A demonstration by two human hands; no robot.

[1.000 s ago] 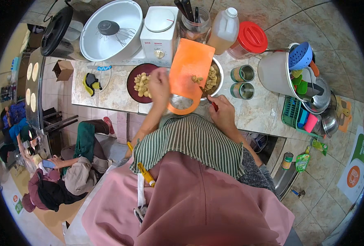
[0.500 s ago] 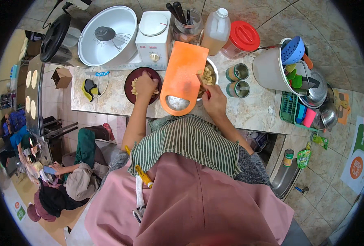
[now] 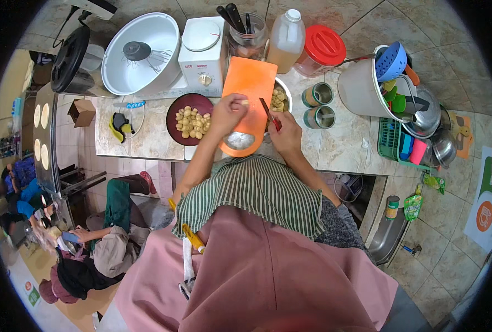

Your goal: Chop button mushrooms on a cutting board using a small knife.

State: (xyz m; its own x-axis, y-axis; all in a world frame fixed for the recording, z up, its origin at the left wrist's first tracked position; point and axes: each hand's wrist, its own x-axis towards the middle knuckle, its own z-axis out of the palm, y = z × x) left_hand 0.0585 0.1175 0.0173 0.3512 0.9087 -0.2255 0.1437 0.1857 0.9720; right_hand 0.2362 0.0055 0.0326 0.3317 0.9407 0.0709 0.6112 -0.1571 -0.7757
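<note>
My left hand (image 3: 228,115) is raised over the left edge of an orange cutting board (image 3: 251,74), pinching a small pale piece that looks like a button mushroom (image 3: 245,103). My right hand (image 3: 285,131) grips a small knife (image 3: 266,107) by its red handle, its dark blade angled up and left over the board. Left of the board, a dark red plate (image 3: 175,106) carries several whole pale mushrooms (image 3: 192,122). A metal bowl (image 3: 288,95) with cut pieces (image 3: 278,99) shows past the board's right edge; the board hides the rest of it.
Two opened cans (image 3: 318,94) stand right of the bowl. Behind are a white mixer (image 3: 203,58) with its large bowl (image 3: 113,66), a plastic jug (image 3: 286,41) and a red-lidded tub (image 3: 322,47). A utensil bucket (image 3: 358,91) stands at right. A seated person (image 3: 110,249) is at left.
My left hand has lifted from the plate and moved right to the board with a mushroom. My right hand has raised the knife from beside the bowl to over the board.
</note>
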